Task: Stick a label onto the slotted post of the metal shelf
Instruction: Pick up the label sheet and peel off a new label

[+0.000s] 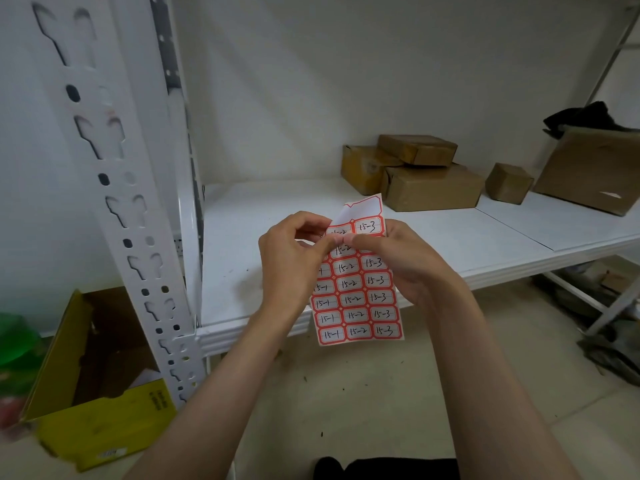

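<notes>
I hold a label sheet point(358, 296) upright in front of the shelf; its red-bordered labels carry handwritten marks like 15-1, 15-2 and 15-3. My left hand point(291, 261) grips the sheet's left edge near the top, and its fingertips pinch at a label. My right hand point(401, 259) holds the right side, thumb and forefinger pinching the same spot in the upper rows. The top left label spaces are bare backing. The white slotted post point(138, 233) of the metal shelf rises at the left, apart from both hands.
The white shelf board point(263, 237) carries several brown taped parcels point(429, 187) at the back right and a larger cardboard box point(592, 168) with dark cloth on it. An open yellow box point(100, 382) sits on the floor beside the post. Something green point(17, 344) lies at the far left.
</notes>
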A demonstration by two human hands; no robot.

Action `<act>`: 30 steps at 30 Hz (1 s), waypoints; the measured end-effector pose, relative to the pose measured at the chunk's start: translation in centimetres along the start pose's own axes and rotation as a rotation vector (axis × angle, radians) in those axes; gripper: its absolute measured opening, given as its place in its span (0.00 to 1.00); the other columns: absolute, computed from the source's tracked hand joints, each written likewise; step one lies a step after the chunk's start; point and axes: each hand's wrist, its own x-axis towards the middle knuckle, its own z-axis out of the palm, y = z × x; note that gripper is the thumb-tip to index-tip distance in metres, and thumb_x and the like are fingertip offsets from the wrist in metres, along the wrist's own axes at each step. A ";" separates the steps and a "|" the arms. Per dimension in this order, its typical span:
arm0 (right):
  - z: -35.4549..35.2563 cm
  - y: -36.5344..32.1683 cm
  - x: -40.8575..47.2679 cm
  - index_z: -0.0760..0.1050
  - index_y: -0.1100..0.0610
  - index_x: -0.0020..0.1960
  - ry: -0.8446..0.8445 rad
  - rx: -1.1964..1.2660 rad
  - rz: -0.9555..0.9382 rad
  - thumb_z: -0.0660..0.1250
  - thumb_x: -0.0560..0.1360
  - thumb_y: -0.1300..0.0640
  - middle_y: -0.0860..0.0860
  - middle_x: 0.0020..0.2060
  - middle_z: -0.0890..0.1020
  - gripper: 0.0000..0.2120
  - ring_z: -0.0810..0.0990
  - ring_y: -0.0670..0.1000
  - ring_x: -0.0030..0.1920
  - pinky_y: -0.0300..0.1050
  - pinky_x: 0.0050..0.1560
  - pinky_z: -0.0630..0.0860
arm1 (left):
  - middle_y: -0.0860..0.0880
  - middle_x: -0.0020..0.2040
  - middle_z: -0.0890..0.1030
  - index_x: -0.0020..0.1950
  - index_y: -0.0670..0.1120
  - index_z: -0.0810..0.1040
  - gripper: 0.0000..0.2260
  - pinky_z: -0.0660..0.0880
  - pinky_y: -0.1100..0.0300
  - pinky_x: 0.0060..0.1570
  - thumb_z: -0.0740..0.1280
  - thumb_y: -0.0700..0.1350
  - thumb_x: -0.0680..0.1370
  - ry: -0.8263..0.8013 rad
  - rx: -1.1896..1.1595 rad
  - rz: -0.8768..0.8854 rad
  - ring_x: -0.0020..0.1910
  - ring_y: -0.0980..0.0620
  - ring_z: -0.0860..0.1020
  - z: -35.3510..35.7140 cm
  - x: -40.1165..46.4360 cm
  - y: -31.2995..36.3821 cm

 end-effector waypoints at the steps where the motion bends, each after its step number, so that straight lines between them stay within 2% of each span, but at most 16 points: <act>1: 0.0 0.0 0.0 0.78 0.50 0.59 -0.004 -0.001 0.003 0.69 0.79 0.52 0.50 0.50 0.87 0.09 0.87 0.54 0.48 0.53 0.54 0.82 | 0.63 0.41 0.77 0.48 0.54 0.78 0.08 0.71 0.79 0.33 0.76 0.50 0.74 0.003 -0.011 -0.009 0.39 0.63 0.79 0.0 0.0 0.0; 5: 0.0 0.0 0.1 0.78 0.51 0.61 -0.011 -0.031 -0.001 0.69 0.80 0.52 0.50 0.50 0.87 0.11 0.87 0.54 0.48 0.54 0.55 0.82 | 0.63 0.40 0.78 0.47 0.51 0.79 0.09 0.71 0.80 0.34 0.76 0.49 0.73 0.012 -0.044 -0.026 0.39 0.63 0.79 0.0 0.0 -0.1; 9: -0.1 -0.1 0.0 0.78 0.47 0.55 -0.021 -0.042 -0.004 0.68 0.80 0.52 0.50 0.51 0.87 0.05 0.87 0.54 0.49 0.54 0.56 0.82 | 0.62 0.41 0.78 0.46 0.51 0.79 0.09 0.72 0.80 0.35 0.77 0.48 0.73 0.036 -0.051 -0.029 0.40 0.62 0.79 0.2 -0.1 -0.2; 13: -0.1 -0.2 -0.1 0.79 0.49 0.56 -0.016 -0.056 0.001 0.68 0.80 0.52 0.50 0.51 0.87 0.05 0.87 0.55 0.49 0.56 0.57 0.81 | 0.64 0.40 0.77 0.46 0.52 0.78 0.07 0.70 0.80 0.34 0.76 0.48 0.74 0.064 -0.045 -0.036 0.39 0.63 0.78 0.3 -0.3 -0.1; 15: 0.0 -0.2 -0.2 0.79 0.48 0.53 -0.007 -0.059 0.003 0.67 0.81 0.51 0.49 0.49 0.87 0.03 0.87 0.54 0.48 0.53 0.54 0.82 | 0.64 0.40 0.77 0.45 0.52 0.78 0.07 0.70 0.80 0.34 0.76 0.48 0.74 0.084 -0.050 -0.042 0.39 0.63 0.78 0.3 -0.3 -0.1; 17: 0.0 -0.4 -0.4 0.79 0.47 0.52 0.015 -0.043 0.016 0.65 0.81 0.46 0.47 0.47 0.87 0.07 0.87 0.52 0.46 0.46 0.45 0.82 | 0.63 0.39 0.77 0.44 0.51 0.79 0.06 0.71 0.81 0.36 0.75 0.48 0.74 0.102 -0.061 -0.039 0.38 0.63 0.78 0.4 -0.5 -0.1; 20: 0.2 -0.8 -0.6 0.80 0.49 0.54 0.052 -0.008 0.054 0.62 0.81 0.40 0.46 0.45 0.87 0.15 0.87 0.50 0.43 0.42 0.39 0.79 | 0.59 0.42 0.79 0.44 0.50 0.80 0.05 0.72 0.80 0.40 0.75 0.46 0.75 0.117 -0.056 0.013 0.40 0.63 0.79 0.5 -0.7 0.0; 23: 0.3 -0.8 -0.6 0.80 0.50 0.51 0.125 0.006 0.081 0.61 0.81 0.41 0.48 0.45 0.87 0.15 0.86 0.51 0.44 0.46 0.44 0.81 | 0.57 0.49 0.77 0.42 0.51 0.80 0.06 0.74 0.75 0.47 0.76 0.46 0.74 0.120 0.029 0.115 0.46 0.58 0.79 0.9 -0.7 -0.2; 25: 0.4 -0.8 -0.6 0.80 0.51 0.53 0.153 0.012 0.102 0.61 0.82 0.41 0.49 0.46 0.87 0.15 0.86 0.52 0.45 0.48 0.48 0.81 | 0.57 0.50 0.75 0.42 0.52 0.79 0.06 0.74 0.73 0.48 0.76 0.46 0.75 0.087 0.093 0.167 0.47 0.58 0.78 1.3 -0.8 -0.5; 28: 0.6 -1.1 -0.7 0.80 0.51 0.54 0.168 0.035 0.127 0.62 0.81 0.41 0.50 0.46 0.87 0.15 0.86 0.52 0.46 0.47 0.46 0.80 | 0.57 0.51 0.74 0.44 0.50 0.80 0.04 0.71 0.76 0.47 0.75 0.46 0.75 0.064 0.153 0.227 0.45 0.64 0.76 1.6 -1.0 -1.0; 30: 0.6 -1.3 -0.7 0.79 0.50 0.51 0.195 0.055 0.140 0.63 0.81 0.42 0.50 0.46 0.86 0.13 0.86 0.52 0.45 0.47 0.45 0.80 | 0.55 0.52 0.75 0.46 0.48 0.81 0.04 0.71 0.75 0.48 0.74 0.46 0.76 0.057 0.188 0.265 0.45 0.62 0.75 1.6 -1.0 -1.2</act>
